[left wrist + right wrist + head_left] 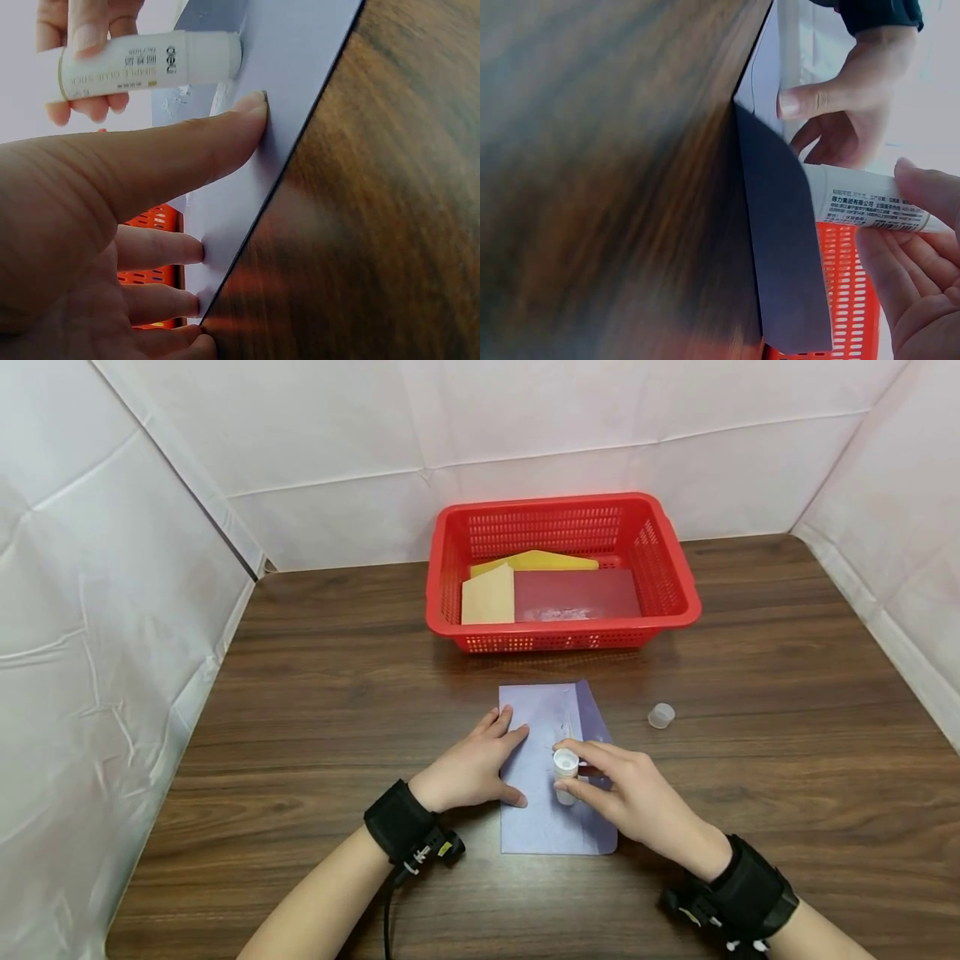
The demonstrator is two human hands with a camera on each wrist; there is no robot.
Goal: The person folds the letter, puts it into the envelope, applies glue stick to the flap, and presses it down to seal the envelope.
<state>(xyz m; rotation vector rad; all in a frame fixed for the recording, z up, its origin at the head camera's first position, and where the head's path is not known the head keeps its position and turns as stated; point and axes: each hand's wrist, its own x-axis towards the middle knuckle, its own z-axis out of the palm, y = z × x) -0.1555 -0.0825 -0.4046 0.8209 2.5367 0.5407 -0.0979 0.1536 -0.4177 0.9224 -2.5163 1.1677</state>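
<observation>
A purple envelope (536, 827) lies on the table with its flap (592, 714) opened out along the right side. My left hand (480, 760) rests on its left part, fingers spread and the thumb touching the paper. Between thumb and fingers, my right hand (637, 789) holds a white glue stick (566, 766) upright over the envelope. In the left wrist view the glue stick (150, 64) has its applicator end at the paper. Whitish smears show on the envelope near it. The right wrist view shows the raised flap (784, 232) beside the glue stick (862, 199).
Behind the envelope stands a red plastic basket (562, 639) with a yellow envelope (536, 560), a cream envelope (487, 597) and a dark red envelope (577, 593) inside. A small translucent cap (662, 716) lies on the wooden table to the right. White sheets enclose the table.
</observation>
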